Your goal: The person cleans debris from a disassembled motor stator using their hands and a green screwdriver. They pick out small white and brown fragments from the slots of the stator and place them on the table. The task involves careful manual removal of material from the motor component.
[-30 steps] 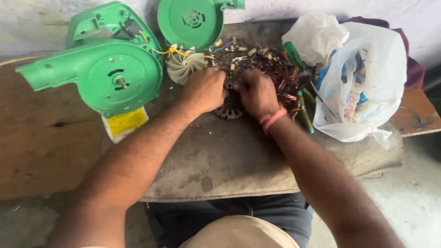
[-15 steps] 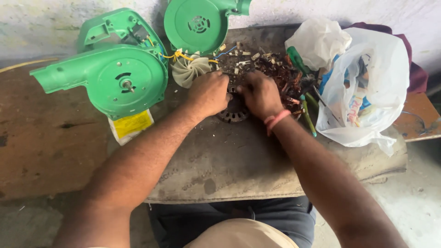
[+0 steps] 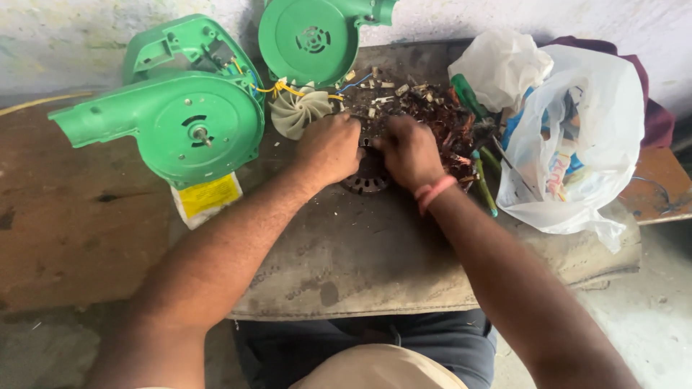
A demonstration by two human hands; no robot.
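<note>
The left hand (image 3: 330, 148) and the right hand (image 3: 409, 150) meet over a dark, ribbed motor stator (image 3: 366, 176) that lies flat on the grey worktop (image 3: 360, 252). Both hands close on the stator from opposite sides, fingers curled down over its top, so the part is pinned against the slab and cannot turn. Only the lower arc of the stator shows, just below and between the two hands; the rest is hidden under the fingers.

A tangle of copper winding wire (image 3: 440, 119) lies touching the far side of the right hand. A white fan impeller (image 3: 297, 112) sits just beside the left hand, tethered by yellow leads to the green blower housing (image 3: 173, 122). The housing cover (image 3: 310, 39) leans against the wall, well apart from the hands. A white plastic bag (image 3: 577, 151) lies to the right.
</note>
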